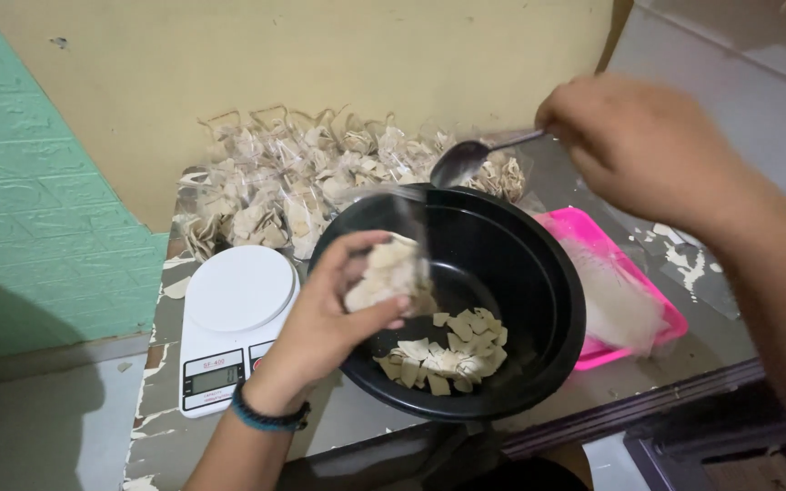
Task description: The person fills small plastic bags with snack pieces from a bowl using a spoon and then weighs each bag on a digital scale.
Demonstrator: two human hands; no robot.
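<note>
Item: clear bag [391, 273] of pale chips, part filled, held over the near-left rim of the black bowl [539, 364].

Step in hand, as judged: filling the bag by spoon, mid-way between scoops.

Left hand [325, 318]: clamped round the bag from below and the side, fingers curled, mouth of the bag pointing up. A dark band sits on the wrist.

Right hand [643, 145]: raised above the bowl's far rim, closed on the handle of a metal spoon [466, 159]; the spoon's bowl hangs over the black bowl (it looks empty, though motion blur makes this uncertain).

Contents of the bowl: a small heap of flat, pale, square-cut chips [448, 355] at the near side, most of the bottom bare.

Next move calls for: spoon down into the heap, then a steady lift to the bag's mouth, held open and level.

Nearby: white kitchen scale [234, 318] just left of the bowl; pink tray [593, 236] on the right; a pile of filled bags [302, 182] against the wall.
</note>
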